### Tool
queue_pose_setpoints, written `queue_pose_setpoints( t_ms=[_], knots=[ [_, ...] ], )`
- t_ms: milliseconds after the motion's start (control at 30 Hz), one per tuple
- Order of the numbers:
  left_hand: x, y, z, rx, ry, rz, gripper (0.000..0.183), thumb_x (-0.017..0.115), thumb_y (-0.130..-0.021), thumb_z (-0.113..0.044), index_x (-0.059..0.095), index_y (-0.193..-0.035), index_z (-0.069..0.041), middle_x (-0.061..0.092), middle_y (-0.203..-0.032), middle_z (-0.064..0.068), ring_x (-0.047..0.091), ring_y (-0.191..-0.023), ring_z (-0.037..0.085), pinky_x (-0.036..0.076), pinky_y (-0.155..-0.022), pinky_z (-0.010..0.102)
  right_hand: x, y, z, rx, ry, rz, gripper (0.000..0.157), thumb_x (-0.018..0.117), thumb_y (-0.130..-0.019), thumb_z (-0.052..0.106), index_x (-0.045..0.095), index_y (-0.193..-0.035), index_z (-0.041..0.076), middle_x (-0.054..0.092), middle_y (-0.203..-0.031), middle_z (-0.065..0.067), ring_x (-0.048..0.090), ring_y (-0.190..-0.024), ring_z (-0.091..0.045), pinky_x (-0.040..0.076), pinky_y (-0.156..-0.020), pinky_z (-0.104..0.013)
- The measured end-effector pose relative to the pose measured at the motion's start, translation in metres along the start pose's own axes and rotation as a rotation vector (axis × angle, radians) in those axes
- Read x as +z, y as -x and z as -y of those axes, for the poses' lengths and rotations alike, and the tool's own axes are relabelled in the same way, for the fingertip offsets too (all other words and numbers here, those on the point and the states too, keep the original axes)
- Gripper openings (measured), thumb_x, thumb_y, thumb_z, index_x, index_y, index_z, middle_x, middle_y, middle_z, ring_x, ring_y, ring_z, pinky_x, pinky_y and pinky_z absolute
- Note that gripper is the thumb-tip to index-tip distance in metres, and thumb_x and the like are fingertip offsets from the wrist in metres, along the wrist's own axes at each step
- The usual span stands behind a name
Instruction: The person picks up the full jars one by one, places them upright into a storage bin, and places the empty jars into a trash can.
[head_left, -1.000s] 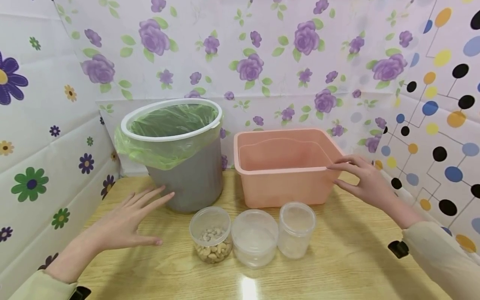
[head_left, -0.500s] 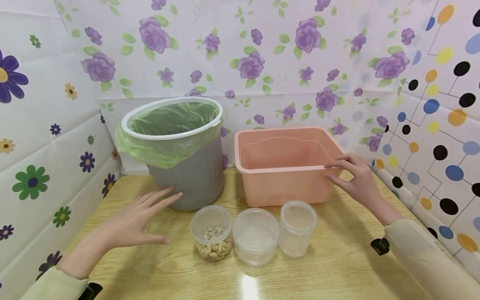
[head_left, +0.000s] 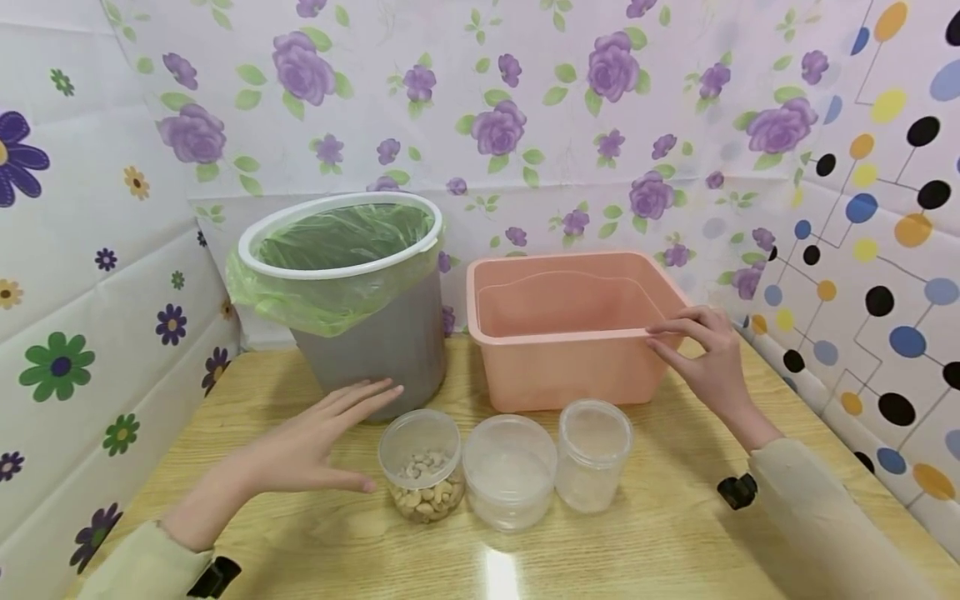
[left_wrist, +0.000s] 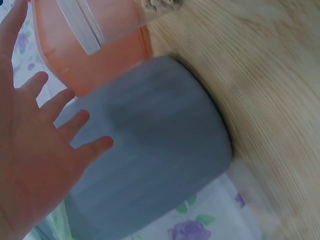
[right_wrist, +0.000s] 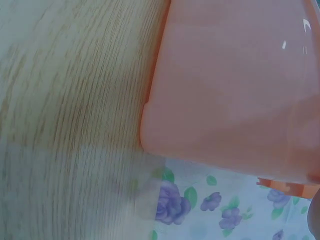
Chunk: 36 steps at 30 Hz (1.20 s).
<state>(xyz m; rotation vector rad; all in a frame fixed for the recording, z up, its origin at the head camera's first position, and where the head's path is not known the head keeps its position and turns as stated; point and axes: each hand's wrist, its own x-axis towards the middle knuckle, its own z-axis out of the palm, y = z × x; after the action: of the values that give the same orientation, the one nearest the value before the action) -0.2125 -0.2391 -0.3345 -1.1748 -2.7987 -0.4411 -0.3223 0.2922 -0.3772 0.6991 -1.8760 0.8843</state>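
My left hand (head_left: pixel 307 442) is spread over the table, its thumb extended toward a round clear plastic jar (head_left: pixel 420 442) partly filled with cashews (head_left: pixel 426 500). In the left wrist view its fingers are parted and the palm holds nothing. Beside that jar stand a low, wide clear jar (head_left: pixel 510 487) and a taller, narrower one (head_left: pixel 592 467). My right hand (head_left: pixel 708 354) has loosely bent fingers whose tips overlap the front right rim of a pink plastic tub (head_left: pixel 573 371). Only a bit of one fingertip (right_wrist: pixel 315 217) shows in the right wrist view, beside the tub.
Behind my left hand is a grey trash bin (head_left: pixel 405 342) with a white ring and a green liner bag (head_left: pixel 315 304). Flower-patterned cloth (head_left: pixel 495 83) hangs at the back, with more printed cloth on both sides of the wood-grain table (head_left: pixel 420 567).
My left hand has moved right, nearer the cashew jar. My right hand has shifted slightly left at the tub's corner, its thumb drawn up closer to the fingers. Jars, tub and bin stay in place.
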Motion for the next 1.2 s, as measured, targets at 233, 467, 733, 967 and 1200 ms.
queue_pose_setpoints(
  t_ms=[233, 467, 733, 967, 1200],
  knots=[
    [0.006, -0.012, -0.009, -0.002, 0.052, 0.035, 0.104, 0.079, -0.075, -0.054, 0.022, -0.158, -0.029, 0.023, -0.165, 0.003, 0.027, -0.149, 0.038, 0.037, -0.108, 0.064, 0.0, -0.001, 0.002, 0.026, -0.005, 0.022, 0.04, 0.083, -0.059, -0.017, 0.078, -0.091, 0.006, 0.063, -0.092, -0.014, 0.044, -0.096, -0.005, 0.026, -0.088, -0.022],
    [0.018, -0.024, -0.011, 0.009, 0.085, 0.075, 0.105, 0.081, -0.074, -0.053, 0.024, -0.158, -0.026, 0.022, -0.165, 0.0, 0.029, -0.149, 0.032, 0.04, -0.109, 0.057, -0.001, -0.006, 0.026, 0.049, -0.017, 0.021, 0.035, 0.08, -0.063, -0.019, 0.077, -0.091, 0.002, 0.061, -0.091, -0.016, 0.043, -0.096, -0.006, 0.026, -0.088, -0.021],
    [0.031, -0.039, -0.012, 0.054, 0.073, 0.07, 0.101, 0.081, -0.075, -0.052, 0.031, -0.155, -0.016, 0.031, -0.16, 0.002, 0.037, -0.143, 0.027, 0.043, -0.109, 0.052, -0.002, -0.008, 0.038, 0.059, -0.035, 0.008, 0.033, 0.078, -0.064, -0.021, 0.076, -0.09, 0.0, 0.059, -0.091, -0.018, 0.045, -0.096, -0.005, 0.026, -0.093, -0.023],
    [0.03, -0.047, -0.011, 0.058, 0.034, 0.134, 0.1, 0.081, -0.073, -0.055, 0.036, -0.152, -0.015, 0.04, -0.151, 0.007, 0.043, -0.135, 0.025, 0.05, -0.101, 0.049, -0.001, -0.008, 0.04, 0.057, -0.052, 0.0, 0.032, 0.077, -0.065, -0.021, 0.075, -0.09, -0.002, 0.057, -0.09, -0.018, 0.045, -0.095, -0.003, 0.024, -0.093, -0.024],
    [0.022, -0.058, -0.013, 0.112, 0.001, 0.186, 0.099, 0.084, -0.071, -0.052, 0.041, -0.149, -0.009, 0.046, -0.143, 0.008, 0.046, -0.127, 0.023, 0.049, -0.101, 0.045, 0.0, -0.008, 0.041, 0.051, -0.054, -0.009, 0.031, 0.076, -0.065, -0.022, 0.075, -0.09, -0.003, 0.057, -0.09, -0.019, 0.044, -0.095, -0.003, 0.023, -0.092, -0.023]
  ],
)
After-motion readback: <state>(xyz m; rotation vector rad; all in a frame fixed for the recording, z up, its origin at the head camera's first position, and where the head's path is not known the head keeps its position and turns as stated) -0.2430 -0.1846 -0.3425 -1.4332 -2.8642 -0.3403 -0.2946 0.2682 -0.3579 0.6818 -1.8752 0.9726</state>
